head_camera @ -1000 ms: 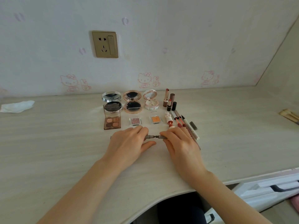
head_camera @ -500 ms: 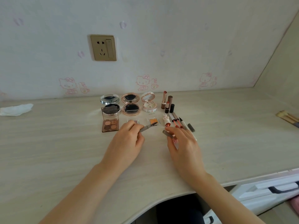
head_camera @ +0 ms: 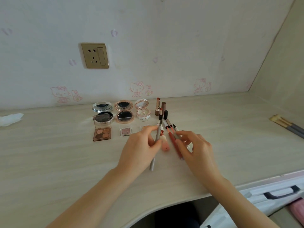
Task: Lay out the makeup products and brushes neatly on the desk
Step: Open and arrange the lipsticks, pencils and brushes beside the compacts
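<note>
Two bare forearms reach up from the bottom of the frame over a pale wood-grain desk (head_camera: 49, 162). At centre, the left hand (head_camera: 139, 150) grasps a slim grey pencil-like makeup stick (head_camera: 156, 142) between thumb and fingers, its spooley brush tip pointing away toward the wall and its other end sticking out below the hand. Just to the right, the right hand (head_camera: 195, 150) has curled fingers resting on a cluster of lip pens (head_camera: 172, 139); whether it pinches a small cap cannot be told.

Between the hands lies a pink brush-like item (head_camera: 164, 143). Further up, left of centre, sit an open four-pan eyeshadow palette (head_camera: 102, 133) and a small single pink shadow (head_camera: 125, 131). Behind them stand three open round compacts (head_camera: 124, 112) in a row, with upright lipsticks (head_camera: 160, 109) at their right.

At the right edge lie makeup brushes (head_camera: 287, 125). A crumpled tissue (head_camera: 10, 119) sits at the left edge. A gold wall socket (head_camera: 95, 55) is in the upper left.
</note>
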`<state>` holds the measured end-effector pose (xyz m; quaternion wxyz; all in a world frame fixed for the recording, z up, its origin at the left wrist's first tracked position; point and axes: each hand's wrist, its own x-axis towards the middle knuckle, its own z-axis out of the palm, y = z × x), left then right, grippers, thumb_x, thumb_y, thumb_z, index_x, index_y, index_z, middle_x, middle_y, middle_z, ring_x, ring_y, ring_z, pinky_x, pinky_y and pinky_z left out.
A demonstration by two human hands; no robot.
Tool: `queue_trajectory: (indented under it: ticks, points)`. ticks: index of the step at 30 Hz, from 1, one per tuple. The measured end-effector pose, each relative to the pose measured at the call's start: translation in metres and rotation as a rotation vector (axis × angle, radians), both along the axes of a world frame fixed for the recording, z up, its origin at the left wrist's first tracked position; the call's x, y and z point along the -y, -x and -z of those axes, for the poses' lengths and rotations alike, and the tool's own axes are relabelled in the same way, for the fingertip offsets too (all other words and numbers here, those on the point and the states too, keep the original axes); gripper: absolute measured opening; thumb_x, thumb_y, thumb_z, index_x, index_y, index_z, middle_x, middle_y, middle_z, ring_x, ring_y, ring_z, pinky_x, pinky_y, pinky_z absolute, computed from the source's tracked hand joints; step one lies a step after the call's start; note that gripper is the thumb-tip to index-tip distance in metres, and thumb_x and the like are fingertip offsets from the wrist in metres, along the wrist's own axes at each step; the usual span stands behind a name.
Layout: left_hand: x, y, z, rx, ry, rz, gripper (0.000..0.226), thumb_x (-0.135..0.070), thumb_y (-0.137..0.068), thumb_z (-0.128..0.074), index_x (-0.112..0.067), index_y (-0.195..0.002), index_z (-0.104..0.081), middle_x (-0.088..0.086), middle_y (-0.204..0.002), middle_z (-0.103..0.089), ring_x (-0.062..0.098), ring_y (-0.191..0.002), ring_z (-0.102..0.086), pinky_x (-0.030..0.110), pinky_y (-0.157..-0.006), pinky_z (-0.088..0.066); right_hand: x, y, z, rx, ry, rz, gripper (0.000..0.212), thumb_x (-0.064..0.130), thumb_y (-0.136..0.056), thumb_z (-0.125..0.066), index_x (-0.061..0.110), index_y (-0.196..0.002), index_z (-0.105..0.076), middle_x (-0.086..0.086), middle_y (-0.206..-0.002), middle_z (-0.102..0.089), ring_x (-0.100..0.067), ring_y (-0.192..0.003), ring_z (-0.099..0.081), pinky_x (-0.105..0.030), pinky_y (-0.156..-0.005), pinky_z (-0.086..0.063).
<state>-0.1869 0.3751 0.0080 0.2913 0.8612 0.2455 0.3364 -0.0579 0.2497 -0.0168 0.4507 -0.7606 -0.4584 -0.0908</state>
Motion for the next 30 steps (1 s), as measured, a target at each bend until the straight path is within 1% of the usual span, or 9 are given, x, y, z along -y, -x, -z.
queue_trajectory:
  ticks: [3,7,10,13,16,20,24,27,30]
  points:
    - [0.010,-0.021,-0.002,-0.008,-0.027,0.061,0.028,-0.028,-0.087,-0.064,-0.031,-0.113,-0.052,-0.008,-0.059,-0.058,0.006,-0.058,-0.058,0.036,-0.062,-0.051,0.009,-0.021,0.000,0.031,0.018,0.056,0.016,0.025,-0.088,-0.064,0.028,-0.104,-0.067,0.021,-0.082,-0.062,-0.001,-0.080,-0.054,-0.010,-0.063,-0.036]
    - [0.024,-0.054,-0.005,-0.092,-0.111,0.112,0.011,-0.028,-0.090,-0.058,-0.029,-0.101,-0.058,-0.007,-0.060,-0.055,0.010,-0.057,-0.056,0.037,-0.057,-0.051,0.018,-0.059,0.001,0.162,0.113,0.127,0.014,0.018,-0.088,-0.065,0.022,-0.101,-0.068,0.019,-0.082,-0.061,-0.010,-0.079,-0.053,-0.017,-0.062,-0.039]
    - [0.034,-0.081,-0.003,-0.149,-0.148,0.118,0.017,-0.031,-0.090,-0.053,-0.031,-0.105,-0.062,-0.008,-0.067,-0.058,0.012,-0.069,-0.057,0.035,-0.064,-0.053,0.024,-0.084,0.004,0.222,0.168,0.172,0.009,0.020,-0.087,-0.066,0.021,-0.095,-0.069,0.012,-0.081,-0.067,-0.013,-0.079,-0.050,-0.023,-0.058,-0.039]
    - [0.041,-0.106,-0.001,-0.210,-0.192,0.098,0.023,-0.035,-0.091,-0.050,-0.034,-0.112,-0.060,-0.004,-0.085,-0.063,0.014,-0.083,-0.058,0.034,-0.070,-0.052,0.030,-0.102,0.009,0.272,0.217,0.197,0.007,0.019,-0.085,-0.068,0.017,-0.092,-0.070,0.006,-0.079,-0.069,-0.019,-0.079,-0.054,-0.027,-0.055,-0.041]
    - [0.047,-0.123,-0.002,-0.283,-0.321,0.074,0.026,-0.032,-0.095,-0.049,-0.026,-0.118,-0.058,0.005,-0.098,-0.063,0.022,-0.092,-0.057,0.033,-0.073,-0.047,0.035,-0.114,0.015,0.328,0.253,0.218,0.007,0.019,-0.082,-0.071,0.017,-0.089,-0.070,0.005,-0.077,-0.068,-0.024,-0.078,-0.057,-0.033,-0.054,-0.048]
    - [0.053,-0.139,0.002,-0.422,-0.458,0.062,0.022,-0.026,-0.093,-0.048,-0.016,-0.108,-0.061,0.005,-0.090,-0.067,0.026,-0.100,-0.051,0.036,-0.080,-0.040,0.043,-0.119,0.021,0.405,0.263,0.221,0.011,0.017,-0.076,-0.077,0.017,-0.083,-0.069,0.005,-0.073,-0.066,-0.024,-0.071,-0.058,-0.030,-0.054,-0.047]
    - [0.052,-0.151,0.010,-0.519,-0.521,0.077,0.016,-0.023,-0.090,-0.046,-0.015,-0.090,-0.060,0.003,-0.081,-0.066,0.025,-0.095,-0.048,0.036,-0.077,-0.035,0.048,-0.121,0.024,0.412,0.278,0.200,0.008,0.020,-0.078,-0.076,0.018,-0.081,-0.069,0.003,-0.074,-0.064,-0.023,-0.071,-0.057,-0.031,-0.056,-0.049]
    - [0.051,-0.154,0.012,-0.496,-0.580,0.088,0.017,-0.024,-0.089,-0.047,-0.016,-0.083,-0.060,0.002,-0.079,-0.066,0.025,-0.093,-0.048,0.036,-0.076,-0.033,0.051,-0.122,0.026,0.407,0.308,0.148,0.006,0.023,-0.083,-0.069,0.017,-0.081,-0.069,0.002,-0.079,-0.061,-0.023,-0.074,-0.055,-0.033,-0.059,-0.049]
    - [0.050,-0.150,0.013,-0.461,-0.598,0.106,0.022,-0.029,-0.086,-0.055,-0.015,-0.074,-0.065,-0.001,-0.073,-0.064,0.025,-0.087,-0.052,0.036,-0.073,-0.039,0.054,-0.120,0.025,0.382,0.319,0.120,0.010,0.022,-0.085,-0.063,0.016,-0.090,-0.070,0.001,-0.086,-0.061,-0.023,-0.079,-0.055,-0.032,-0.063,-0.050]
